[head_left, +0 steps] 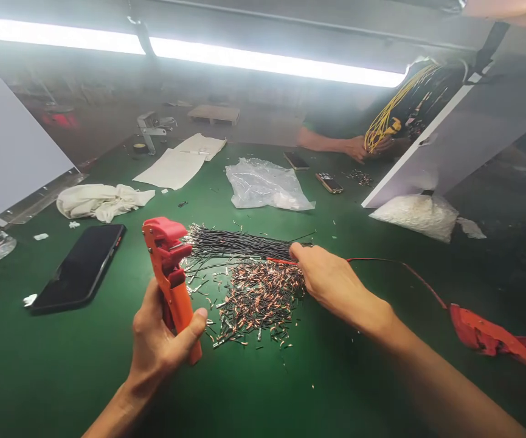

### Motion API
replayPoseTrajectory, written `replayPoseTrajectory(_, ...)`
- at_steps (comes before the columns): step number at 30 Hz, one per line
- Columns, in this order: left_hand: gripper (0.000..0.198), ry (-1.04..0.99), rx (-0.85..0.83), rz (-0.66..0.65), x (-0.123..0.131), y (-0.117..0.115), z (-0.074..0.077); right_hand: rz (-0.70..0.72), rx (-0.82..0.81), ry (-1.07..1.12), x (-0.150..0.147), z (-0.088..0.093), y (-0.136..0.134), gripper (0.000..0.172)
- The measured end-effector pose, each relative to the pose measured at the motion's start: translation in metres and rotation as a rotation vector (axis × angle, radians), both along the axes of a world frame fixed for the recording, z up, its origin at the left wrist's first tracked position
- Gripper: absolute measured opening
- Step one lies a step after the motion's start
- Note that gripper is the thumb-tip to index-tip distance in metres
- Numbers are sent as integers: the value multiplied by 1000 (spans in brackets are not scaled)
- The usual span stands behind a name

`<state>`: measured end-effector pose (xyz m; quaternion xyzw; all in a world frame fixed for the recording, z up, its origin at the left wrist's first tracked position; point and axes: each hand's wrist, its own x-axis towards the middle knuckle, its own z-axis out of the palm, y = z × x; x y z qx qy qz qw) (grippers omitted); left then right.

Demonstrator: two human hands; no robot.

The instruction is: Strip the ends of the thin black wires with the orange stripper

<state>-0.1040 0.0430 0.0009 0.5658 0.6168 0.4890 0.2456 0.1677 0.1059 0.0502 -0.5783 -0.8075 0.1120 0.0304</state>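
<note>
My left hand (160, 337) is wrapped round the orange handle of a wire stripper (171, 286), held upright with its red jaws at the top. To its right lies a bundle of thin black wires (239, 241), their stripped ends towards the stripper. My right hand (320, 271) is closed at the bundle's right end, its fingertips partly hidden. A red strip (281, 261) shows beside these fingers. Below the bundle is a heap of cut wire bits (263, 298), black insulation and copper mixed.
A second orange tool (495, 337) lies at right, with a thin red cord (404, 263) reaching it. Around are a phone (80, 267), white cloth (105, 202), paper (174, 165), plastic bag (265, 184) and bag of white bits (420, 216). Across the table a co-worker's hand (358, 148) holds yellow wires (376, 125).
</note>
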Motion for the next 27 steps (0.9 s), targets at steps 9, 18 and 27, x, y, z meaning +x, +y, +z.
replayPoseTrajectory(9, 37, 54, -11, -19, 24, -9, 9, 153, -416, 781, 14, 42, -4, 29)
replayPoseTrajectory(18, 29, 77, 8, -98, 37, -13, 10, 3, -192, 1437, 4, 38, 6, 6)
replayPoseTrajectory(27, 29, 117, 32, -205, 32, -13, 8, -14, 328, 1391, 28, 115, 41, 35)
